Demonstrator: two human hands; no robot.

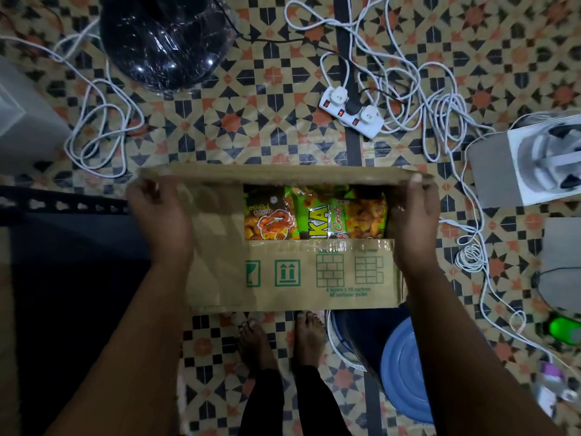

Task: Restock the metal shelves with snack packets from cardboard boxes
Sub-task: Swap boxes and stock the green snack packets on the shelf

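Now both hands — left (160, 215), right (415, 215) — grip the cardboard box (283, 278) holding snack packets (314, 215).

I see the cardboard box (283, 272) held at both ends, my left hand (160, 215) on the left side and my right hand (415, 218) on the right side. Its top is only partly open: the near flap covers the front half, and the far flap (283, 174) stands up behind. Between them is a gap where the snack packets (314, 215) show, and a hand could enter there from above. Left of the box the dark metal shelf (63, 206) is close. On the floor beyond lie white cables (440, 99) and a power strip (352, 114). A blue lid (405, 369) is near my feet.
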